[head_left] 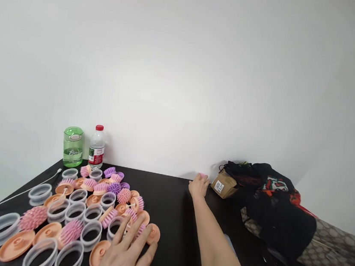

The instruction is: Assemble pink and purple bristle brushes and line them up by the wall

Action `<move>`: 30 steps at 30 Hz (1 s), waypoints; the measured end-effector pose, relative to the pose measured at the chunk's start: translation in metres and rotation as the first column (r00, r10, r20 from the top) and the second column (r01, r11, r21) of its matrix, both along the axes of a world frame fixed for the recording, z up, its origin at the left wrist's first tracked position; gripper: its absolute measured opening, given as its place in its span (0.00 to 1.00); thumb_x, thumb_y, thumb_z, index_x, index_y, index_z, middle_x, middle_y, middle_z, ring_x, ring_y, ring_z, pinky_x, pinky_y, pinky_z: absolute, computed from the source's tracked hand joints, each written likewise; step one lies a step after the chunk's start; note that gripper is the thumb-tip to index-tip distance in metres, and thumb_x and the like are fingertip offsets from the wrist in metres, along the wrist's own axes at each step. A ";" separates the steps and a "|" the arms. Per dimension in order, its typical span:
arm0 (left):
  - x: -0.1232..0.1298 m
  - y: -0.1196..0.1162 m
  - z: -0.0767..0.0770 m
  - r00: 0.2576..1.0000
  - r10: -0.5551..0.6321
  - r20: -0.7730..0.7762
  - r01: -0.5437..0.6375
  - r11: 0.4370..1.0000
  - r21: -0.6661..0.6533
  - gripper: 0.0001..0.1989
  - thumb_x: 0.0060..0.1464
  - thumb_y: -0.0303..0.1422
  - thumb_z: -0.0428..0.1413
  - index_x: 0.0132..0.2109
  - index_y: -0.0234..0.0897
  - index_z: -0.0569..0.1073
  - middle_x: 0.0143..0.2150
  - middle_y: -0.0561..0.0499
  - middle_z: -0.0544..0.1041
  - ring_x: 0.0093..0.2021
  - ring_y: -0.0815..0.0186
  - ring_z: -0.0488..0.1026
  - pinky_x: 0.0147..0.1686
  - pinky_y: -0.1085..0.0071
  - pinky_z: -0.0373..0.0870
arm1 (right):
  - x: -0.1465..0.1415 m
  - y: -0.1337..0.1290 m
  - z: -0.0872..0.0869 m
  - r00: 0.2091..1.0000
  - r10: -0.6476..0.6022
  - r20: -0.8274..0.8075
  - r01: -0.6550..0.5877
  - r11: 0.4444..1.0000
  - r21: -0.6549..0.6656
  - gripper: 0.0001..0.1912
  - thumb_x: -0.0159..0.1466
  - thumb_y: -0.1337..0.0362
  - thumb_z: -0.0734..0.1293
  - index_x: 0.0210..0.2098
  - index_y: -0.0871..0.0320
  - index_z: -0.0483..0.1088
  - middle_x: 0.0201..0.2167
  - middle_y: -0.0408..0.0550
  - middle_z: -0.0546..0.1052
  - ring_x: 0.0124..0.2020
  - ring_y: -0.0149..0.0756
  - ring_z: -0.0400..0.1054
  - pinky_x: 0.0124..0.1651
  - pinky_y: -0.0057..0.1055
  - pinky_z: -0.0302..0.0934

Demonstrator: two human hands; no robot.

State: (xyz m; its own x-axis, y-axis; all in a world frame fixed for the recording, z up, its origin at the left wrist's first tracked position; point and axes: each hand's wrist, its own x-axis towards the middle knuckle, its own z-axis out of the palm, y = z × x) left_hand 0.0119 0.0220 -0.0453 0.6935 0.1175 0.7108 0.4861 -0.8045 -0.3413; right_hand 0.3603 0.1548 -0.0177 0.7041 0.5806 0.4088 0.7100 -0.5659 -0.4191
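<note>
Left hand (127, 252), fingers splayed, lies over brush pieces (70, 231) left of the brown packet (225, 183), perhaps bracing; well apart, the right hand (199, 187) covers 1 pink piece (203, 175) beside the packet, grip unclear.

Green jug (73, 148), part-filled, upright by white wall (184, 73). Red-capped bottle (97, 149) just beside. White cable (57, 173) along black table (171, 205), left. Right: labelled brown packet (227, 183); dark clothes (293, 229) over patterned bag (327, 257).
</note>
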 end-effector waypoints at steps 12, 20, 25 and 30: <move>0.000 -0.002 0.002 1.000 -0.001 0.010 0.001 0.999 -0.037 0.37 0.43 0.50 0.67 0.59 0.41 0.70 0.58 0.39 0.75 0.62 0.38 0.66 0.60 0.38 0.59 | 0.013 -0.006 0.019 0.995 0.056 -0.080 -0.063 0.994 -0.094 0.18 0.68 0.60 0.67 0.55 0.59 0.68 0.54 0.53 0.72 0.50 0.43 0.71 0.50 0.45 0.69; -0.013 -0.009 0.015 0.999 0.021 0.046 -0.007 0.959 -0.284 0.44 0.44 0.28 0.69 0.66 0.36 0.59 0.63 0.37 0.70 0.65 0.45 0.64 0.60 0.48 0.68 | -0.067 -0.074 0.035 0.793 0.463 -0.396 -0.450 0.883 0.132 0.23 0.61 0.63 0.72 0.53 0.62 0.67 0.44 0.52 0.78 0.38 0.39 0.76 0.41 0.36 0.72; -0.018 -0.010 0.023 0.983 0.010 0.184 0.057 0.933 -0.356 0.35 0.53 0.27 0.62 0.65 0.37 0.58 0.61 0.36 0.71 0.63 0.48 0.66 0.58 0.48 0.70 | -0.155 -0.144 0.017 0.482 0.750 -0.453 -0.678 0.646 0.349 0.19 0.55 0.62 0.73 0.46 0.57 0.71 0.38 0.45 0.80 0.40 0.40 0.76 0.41 0.33 0.71; -0.019 -0.006 0.029 0.950 -0.018 0.311 0.139 0.918 -0.371 0.09 0.59 0.30 0.58 0.44 0.36 0.66 0.41 0.43 0.74 0.41 0.56 0.74 0.39 0.56 0.75 | -0.194 -0.169 0.004 0.154 0.898 -0.412 -0.731 0.384 0.564 0.16 0.56 0.61 0.73 0.44 0.55 0.72 0.42 0.47 0.78 0.44 0.43 0.74 0.47 0.36 0.69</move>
State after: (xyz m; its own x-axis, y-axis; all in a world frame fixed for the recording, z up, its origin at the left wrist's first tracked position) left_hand -0.0075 0.0159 -0.0159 0.4774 0.3768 0.7938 0.4452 -0.8826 0.1512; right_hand 0.1659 -0.0143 -0.0138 -0.0439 0.9430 0.3299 0.2444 0.3303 -0.9117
